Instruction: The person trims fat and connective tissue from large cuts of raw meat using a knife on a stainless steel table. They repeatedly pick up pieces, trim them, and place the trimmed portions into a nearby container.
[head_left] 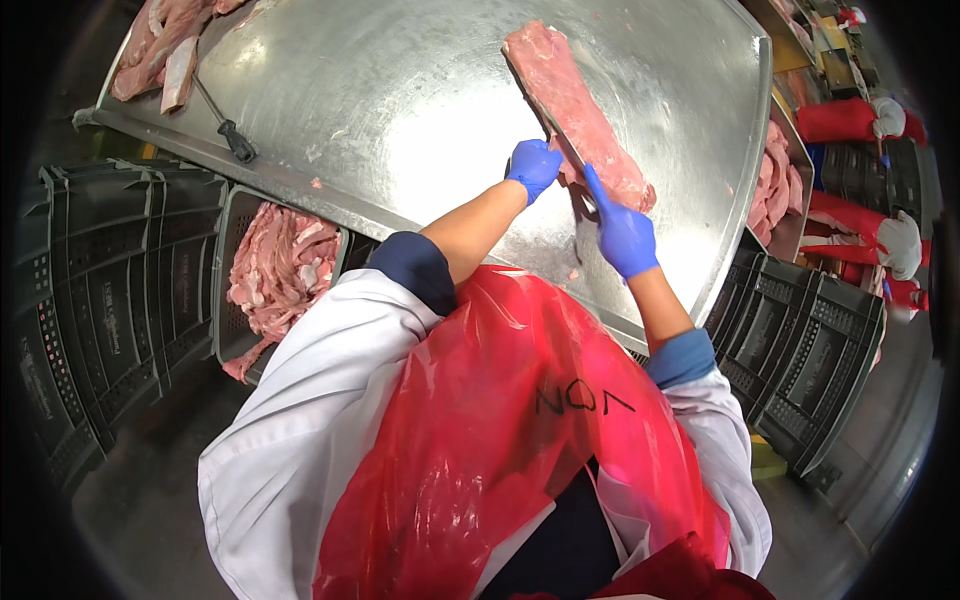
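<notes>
A long pink slab of meat (580, 105) lies lengthwise on the steel table (350, 70). My blue-gloved left hand (533, 167) is closed at its left edge, near a narrow flap of meat; what the fingers grip is hidden. My blue-gloved right hand (626, 235), lower and to the right, holds a knife (566, 145), index finger stretched along it, the blade against the slab’s left side. A dark-handled tool with a thin metal shaft (238, 140) rests at the table’s left, below several other meat pieces (150, 45).
A crate of meat pieces (275, 270) sits below the table’s left edge, beside stacked dark crates (120, 280). More crates (790, 350) stand at lower right. Right of the table are a container of meat (775, 190) and several co-workers in red and white (895, 245).
</notes>
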